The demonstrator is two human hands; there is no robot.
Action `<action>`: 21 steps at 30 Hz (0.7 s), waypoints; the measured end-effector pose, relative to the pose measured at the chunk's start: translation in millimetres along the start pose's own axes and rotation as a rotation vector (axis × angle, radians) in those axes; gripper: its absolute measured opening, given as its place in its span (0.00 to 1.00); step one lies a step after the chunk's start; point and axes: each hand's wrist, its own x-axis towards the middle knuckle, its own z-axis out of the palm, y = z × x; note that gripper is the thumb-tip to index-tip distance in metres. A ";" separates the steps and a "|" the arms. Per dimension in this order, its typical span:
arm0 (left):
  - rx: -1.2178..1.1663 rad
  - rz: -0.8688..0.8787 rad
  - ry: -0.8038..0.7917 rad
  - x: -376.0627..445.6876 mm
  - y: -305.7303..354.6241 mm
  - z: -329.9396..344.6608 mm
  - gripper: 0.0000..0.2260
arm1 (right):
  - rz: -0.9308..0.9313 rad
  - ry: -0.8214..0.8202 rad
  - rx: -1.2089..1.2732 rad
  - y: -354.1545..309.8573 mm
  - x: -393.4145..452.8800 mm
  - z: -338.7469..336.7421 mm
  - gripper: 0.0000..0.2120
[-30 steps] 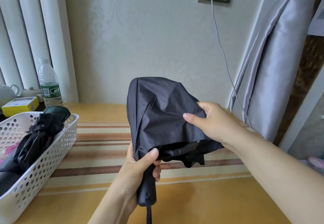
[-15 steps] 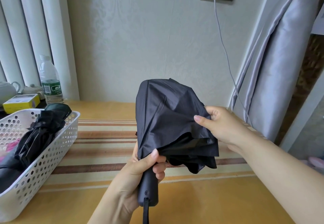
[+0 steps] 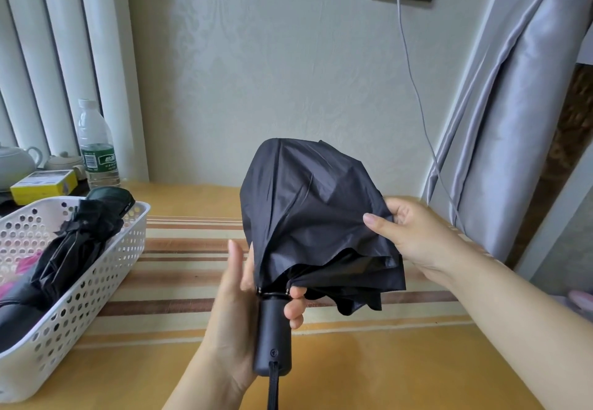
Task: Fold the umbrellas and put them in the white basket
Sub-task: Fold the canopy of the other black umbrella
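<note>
Umbrella point(image 3: 308, 214) shaft hidden under canopy

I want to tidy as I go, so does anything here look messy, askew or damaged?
Nothing looks damaged or spilled. The umbrella in the hands is only half folded: its canopy hangs loose and bunched above the handle. A folded umbrella in the white basket sticks out over the rim.
</note>
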 end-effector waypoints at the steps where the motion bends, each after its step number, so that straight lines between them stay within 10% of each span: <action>1: 0.067 0.016 0.023 2.0 -1.9 -0.4 0.33 | -0.003 -0.001 0.000 -0.2 -0.5 -0.2 0.06; 15: 0.409 0.237 0.116 5.1 -8.2 -2.8 0.29 | 0.065 0.108 0.139 -4.4 -2.5 -17.3 0.04; 21: 0.484 0.229 0.096 5.5 -10.4 -2.9 0.33 | 0.129 -0.135 -0.124 -30.7 -2.5 -34.5 0.20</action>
